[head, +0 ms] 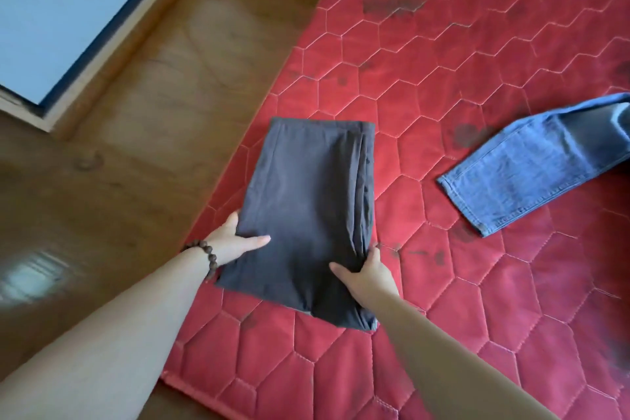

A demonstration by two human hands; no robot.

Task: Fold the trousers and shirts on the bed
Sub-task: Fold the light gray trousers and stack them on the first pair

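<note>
Two bare hands grip folded grey trousers (306, 208) at the near edge of a red bed (477, 85): the left hand (228, 242) pinches the left side, the right hand (370, 274) clasps the right. Blue jeans (525, 164) lie farther right.

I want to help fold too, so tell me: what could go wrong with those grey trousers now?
1. The grey trousers lie close to the mattress edge, so a push from the left hand or right hand might slide them toward the floor.
2. The layers bunch along the right side, where the right hand grips; lifting there might let the fold open.
3. The blue jeans lie unfolded nearby; moving the stack that way could muddle them.
</note>
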